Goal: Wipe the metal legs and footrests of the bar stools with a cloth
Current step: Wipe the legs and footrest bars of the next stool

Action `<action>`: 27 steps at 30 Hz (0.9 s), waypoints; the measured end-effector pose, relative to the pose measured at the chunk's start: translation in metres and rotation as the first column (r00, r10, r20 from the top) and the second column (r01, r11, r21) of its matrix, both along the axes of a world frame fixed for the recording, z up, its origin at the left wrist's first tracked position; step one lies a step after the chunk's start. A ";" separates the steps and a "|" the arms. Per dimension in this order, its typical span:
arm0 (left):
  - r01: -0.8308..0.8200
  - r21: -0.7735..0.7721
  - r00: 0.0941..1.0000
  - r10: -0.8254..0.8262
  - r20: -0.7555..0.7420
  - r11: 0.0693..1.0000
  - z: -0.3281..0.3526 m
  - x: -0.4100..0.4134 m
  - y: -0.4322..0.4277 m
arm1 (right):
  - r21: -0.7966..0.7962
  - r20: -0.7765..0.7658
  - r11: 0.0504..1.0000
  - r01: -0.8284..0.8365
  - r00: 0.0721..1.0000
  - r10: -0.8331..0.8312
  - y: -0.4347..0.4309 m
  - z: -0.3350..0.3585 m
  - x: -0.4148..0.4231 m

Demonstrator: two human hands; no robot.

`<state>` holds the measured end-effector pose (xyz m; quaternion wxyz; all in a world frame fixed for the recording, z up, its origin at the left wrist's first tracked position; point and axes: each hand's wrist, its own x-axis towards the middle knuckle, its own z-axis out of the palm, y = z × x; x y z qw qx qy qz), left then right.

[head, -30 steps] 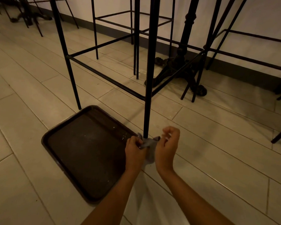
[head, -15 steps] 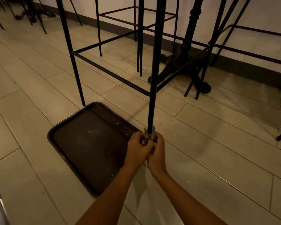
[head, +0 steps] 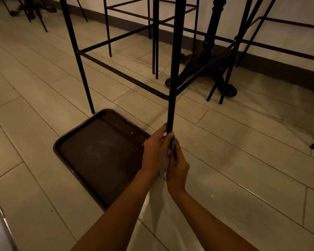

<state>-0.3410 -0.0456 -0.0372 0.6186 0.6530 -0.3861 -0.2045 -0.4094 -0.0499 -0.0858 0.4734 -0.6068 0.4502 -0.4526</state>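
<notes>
Both hands (head: 168, 154) slid cloth (head: 172, 144) upward

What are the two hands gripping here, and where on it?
Both hands, left and right, clasp a grey cloth around the black metal stool leg, near its bottom end.

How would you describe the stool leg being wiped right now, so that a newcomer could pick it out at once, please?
Start at the dark brown tray lying on the pale tiled floor. Just beyond its right corner stands the nearest black metal leg, with footrest bars joining it partway up. Unlike the other legs, it has the left hand and right hand closed round its base with a grey cloth.
</notes>
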 end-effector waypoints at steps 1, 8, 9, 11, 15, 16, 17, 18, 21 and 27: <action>0.019 -0.003 1.000 -0.019 -0.006 1.000 0.001 0.002 -0.002 | 0.006 0.007 1.000 0.010 1.000 -0.010 0.001 -0.001 0.001; 0.061 0.023 0.994 -0.063 0.087 0.998 -0.001 0.013 -0.004 | 0.038 0.054 0.998 0.054 0.997 -0.056 0.003 -0.010 0.013; 0.044 0.030 0.992 -0.047 0.116 0.999 -0.001 0.014 -0.005 | 0.036 0.039 0.997 0.064 0.997 -0.065 0.002 -0.014 0.014; 0.035 -0.017 0.985 -0.032 0.167 0.999 -0.002 0.016 -0.006 | 0.030 0.003 0.997 0.068 0.998 -0.068 0.001 -0.022 0.014; 0.046 -0.071 0.977 -0.030 0.209 0.996 -0.006 0.019 -0.006 | 0.056 -0.012 0.994 0.090 0.996 -0.089 0.000 -0.024 0.014; 0.049 -0.078 0.979 -0.032 0.204 0.996 -0.006 0.019 -0.006 | 0.060 -0.009 0.992 0.115 0.993 -0.115 -0.001 -0.024 0.014; 0.044 -0.085 0.979 -0.026 0.201 0.995 -0.006 0.019 -0.006 | 0.049 -0.018 0.989 0.139 0.990 -0.138 -0.002 -0.023 0.014; 0.038 -0.091 0.980 -0.020 0.196 0.995 -0.006 0.018 -0.006 | 0.025 -0.026 0.988 0.153 0.988 -0.152 -0.002 -0.022 0.014; 0.033 -0.104 0.988 -0.017 0.151 0.994 -0.010 0.017 -0.006 | -0.015 -0.051 0.990 0.140 0.989 -0.140 -0.002 -0.021 0.013; 0.029 -0.088 0.987 -0.015 0.161 0.996 -0.009 0.016 -0.006 | -0.080 -0.324 0.994 0.070 0.942 -0.092 -0.003 -0.039 0.005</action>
